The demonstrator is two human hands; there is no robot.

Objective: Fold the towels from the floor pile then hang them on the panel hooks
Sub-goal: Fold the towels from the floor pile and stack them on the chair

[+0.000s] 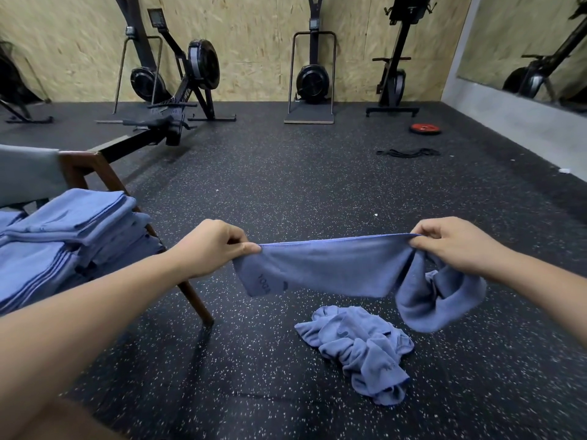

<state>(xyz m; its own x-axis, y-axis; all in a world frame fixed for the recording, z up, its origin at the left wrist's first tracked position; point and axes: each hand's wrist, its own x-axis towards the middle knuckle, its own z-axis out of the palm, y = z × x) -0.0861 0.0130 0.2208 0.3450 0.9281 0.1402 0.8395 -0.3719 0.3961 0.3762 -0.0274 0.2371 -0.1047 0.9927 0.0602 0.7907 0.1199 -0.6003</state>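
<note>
A blue towel (333, 268) hangs stretched in the air between my two hands. My left hand (212, 246) pinches its left top corner. My right hand (454, 246) pinches the right end, where the rest of the cloth bunches and droops in a loop. Below it on the black speckled floor lies a crumpled pile of blue towels (359, 347). At the left, a stack of folded blue towels (63, 236) rests on a wooden chair (95, 173). No panel hooks are in view.
Rowing and ski machines (190, 74) stand along the chipboard wall at the back. A red weight plate (425, 128) and a black band (408, 152) lie on the floor at the right. A mirror (524, 42) lines the right wall.
</note>
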